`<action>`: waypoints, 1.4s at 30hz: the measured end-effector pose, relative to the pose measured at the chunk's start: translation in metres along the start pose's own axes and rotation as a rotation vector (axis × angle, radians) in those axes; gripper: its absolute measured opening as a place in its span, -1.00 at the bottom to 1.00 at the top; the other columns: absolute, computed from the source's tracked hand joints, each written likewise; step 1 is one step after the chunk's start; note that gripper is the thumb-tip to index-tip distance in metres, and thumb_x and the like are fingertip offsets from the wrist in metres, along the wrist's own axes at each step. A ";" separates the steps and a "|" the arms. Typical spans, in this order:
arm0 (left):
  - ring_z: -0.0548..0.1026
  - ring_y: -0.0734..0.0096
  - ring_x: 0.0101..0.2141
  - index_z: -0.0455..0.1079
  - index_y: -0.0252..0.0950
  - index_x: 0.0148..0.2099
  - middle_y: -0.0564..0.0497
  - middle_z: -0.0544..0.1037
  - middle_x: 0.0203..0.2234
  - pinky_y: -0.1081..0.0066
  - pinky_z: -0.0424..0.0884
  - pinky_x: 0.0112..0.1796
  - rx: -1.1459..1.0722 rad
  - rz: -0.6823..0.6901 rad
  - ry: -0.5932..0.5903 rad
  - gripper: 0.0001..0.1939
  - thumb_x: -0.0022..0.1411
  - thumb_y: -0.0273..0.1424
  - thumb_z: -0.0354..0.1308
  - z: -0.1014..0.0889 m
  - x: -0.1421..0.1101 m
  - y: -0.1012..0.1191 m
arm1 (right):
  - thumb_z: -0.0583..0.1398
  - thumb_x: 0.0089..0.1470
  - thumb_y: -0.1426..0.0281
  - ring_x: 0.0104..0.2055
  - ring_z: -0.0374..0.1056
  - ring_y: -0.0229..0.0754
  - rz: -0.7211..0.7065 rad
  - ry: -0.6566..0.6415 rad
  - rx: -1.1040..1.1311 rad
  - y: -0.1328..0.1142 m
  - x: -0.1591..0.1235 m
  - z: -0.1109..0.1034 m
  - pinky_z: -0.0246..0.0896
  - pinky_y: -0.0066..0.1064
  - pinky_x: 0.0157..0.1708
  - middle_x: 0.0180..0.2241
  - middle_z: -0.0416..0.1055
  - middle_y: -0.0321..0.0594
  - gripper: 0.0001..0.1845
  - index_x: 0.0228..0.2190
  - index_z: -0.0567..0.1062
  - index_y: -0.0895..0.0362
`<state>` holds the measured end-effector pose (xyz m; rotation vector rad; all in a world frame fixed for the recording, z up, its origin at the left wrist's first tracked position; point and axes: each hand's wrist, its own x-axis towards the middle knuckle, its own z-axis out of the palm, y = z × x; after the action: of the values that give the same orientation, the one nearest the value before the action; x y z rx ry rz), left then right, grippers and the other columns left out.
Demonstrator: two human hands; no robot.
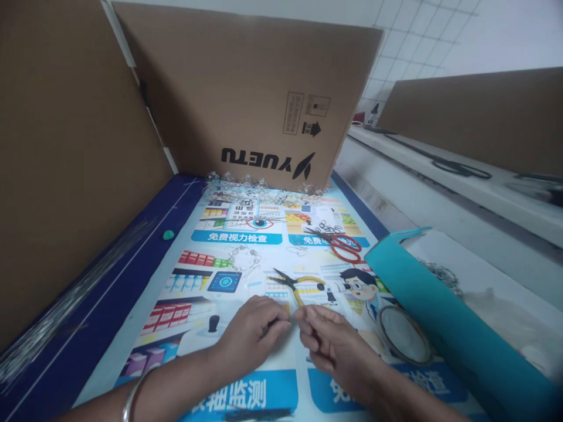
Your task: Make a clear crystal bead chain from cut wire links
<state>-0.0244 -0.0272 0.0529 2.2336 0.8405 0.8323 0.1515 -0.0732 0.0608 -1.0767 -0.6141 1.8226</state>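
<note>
Seemingly at a close fingertip step, with left hand [255, 329] and right hand [332, 344] pinched closed near each other, on what cannot tell, just short of yellow-handled pliers [291, 283], calling for steady, fine control.

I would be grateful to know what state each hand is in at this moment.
Left hand: fingers curled closed; anything held cannot be made out.
Right hand: fingers bent closed; whether they pinch something thin cannot be told.
</note>
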 end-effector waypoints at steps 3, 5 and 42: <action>0.37 0.47 -0.42 0.35 -0.27 -0.36 0.10 0.45 -0.52 0.46 0.24 -0.32 -0.025 0.019 -0.004 -0.88 0.21 -0.50 0.03 0.000 -0.001 0.001 | 0.23 -0.01 0.24 -0.59 0.03 -0.45 0.001 -0.059 0.022 0.000 0.000 -0.001 -0.17 -0.67 -0.78 -0.50 0.19 -0.33 -0.73 -0.35 0.46 0.19; 0.38 0.48 -0.42 0.35 -0.26 -0.34 0.10 0.46 -0.50 0.46 0.24 -0.32 -0.042 0.038 -0.005 -0.89 0.22 -0.50 0.03 0.000 -0.001 0.001 | 0.22 0.02 0.28 -0.58 0.05 -0.44 0.009 -0.090 0.044 0.000 0.001 -0.003 -0.17 -0.67 -0.78 -0.47 0.22 -0.31 -0.77 -0.31 0.45 0.18; 0.38 0.45 -0.42 0.35 -0.26 -0.35 0.08 0.47 -0.50 0.42 0.22 -0.30 0.041 0.057 -0.102 -0.86 0.22 -0.48 -0.02 0.003 -0.003 0.002 | 0.19 0.03 0.20 -0.74 -0.08 -0.50 -0.084 -0.017 -0.140 0.010 0.004 -0.002 -0.27 -0.60 -0.76 -0.66 0.16 -0.46 -0.74 -0.43 0.34 0.15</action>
<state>-0.0238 -0.0315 0.0516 2.3243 0.7548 0.7268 0.1477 -0.0745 0.0512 -1.1119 -0.7950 1.7384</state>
